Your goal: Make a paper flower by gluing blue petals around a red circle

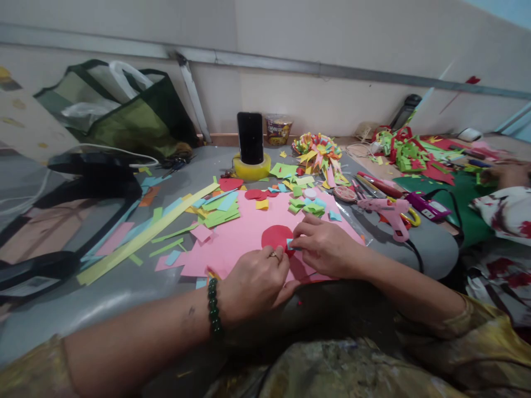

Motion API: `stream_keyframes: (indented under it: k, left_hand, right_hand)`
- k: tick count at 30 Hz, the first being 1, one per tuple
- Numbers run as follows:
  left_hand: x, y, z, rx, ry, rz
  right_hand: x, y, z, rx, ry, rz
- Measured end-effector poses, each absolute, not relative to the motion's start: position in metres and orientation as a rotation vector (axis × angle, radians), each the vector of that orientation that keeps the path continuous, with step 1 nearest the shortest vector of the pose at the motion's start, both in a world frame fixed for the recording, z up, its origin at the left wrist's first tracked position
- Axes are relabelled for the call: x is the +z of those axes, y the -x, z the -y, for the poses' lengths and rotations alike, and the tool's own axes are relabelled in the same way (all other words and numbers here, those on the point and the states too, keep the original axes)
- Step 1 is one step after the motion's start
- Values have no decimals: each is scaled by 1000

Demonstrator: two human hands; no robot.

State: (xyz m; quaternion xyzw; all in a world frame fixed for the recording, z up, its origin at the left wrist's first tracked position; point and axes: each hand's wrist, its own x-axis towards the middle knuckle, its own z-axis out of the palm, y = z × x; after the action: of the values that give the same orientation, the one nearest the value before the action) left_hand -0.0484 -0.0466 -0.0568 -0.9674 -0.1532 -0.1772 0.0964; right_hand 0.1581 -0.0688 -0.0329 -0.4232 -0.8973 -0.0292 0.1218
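A red paper circle [275, 235] lies over a pink paper sheet [244, 246] in front of me. My left hand [259, 279], with a ring and a dark green bead bracelet, has its fingers curled closed at the circle's lower edge. Its fingertips are partly hidden, but they appear to grip the circle there. From the right, my right hand [327, 246] pinches a small blue paper piece [289, 244] against the circle's right side. Green paper squares [313, 209] and smaller red circles [257, 194] lie just beyond my hands.
A pink glue gun [392, 216] rests at right, its cord trailing down. Behind the paper, a phone [250, 138] stands in a yellow tape roll [252, 167] beside a paper-strip ball [318, 157]. Long yellow strips [149, 235] lie left. Another person's hand [508, 174] is far right.
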Motion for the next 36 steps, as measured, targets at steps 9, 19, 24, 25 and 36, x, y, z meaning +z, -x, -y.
stream_keyframes:
  k: [9,19,24,25,36]
  left_hand:
    - [-55,48,47,-517,2877,454]
    - [-55,48,47,-489,2883,461]
    - [-56,48,47,-490,2894,457]
    - [-56,48,47,-495,2896,454]
    - [-53,47,47,-428,2927,480]
  right_hand:
    - [-30,-154,72,-72,1266,2659]
    - [-23,-157,74,13,1317,2642]
    - [-16,-155,74,1,1344,2751]
    - [-15,-153,73,5,1349,2780]
    - [-13,-145,74,73,1383,2874]
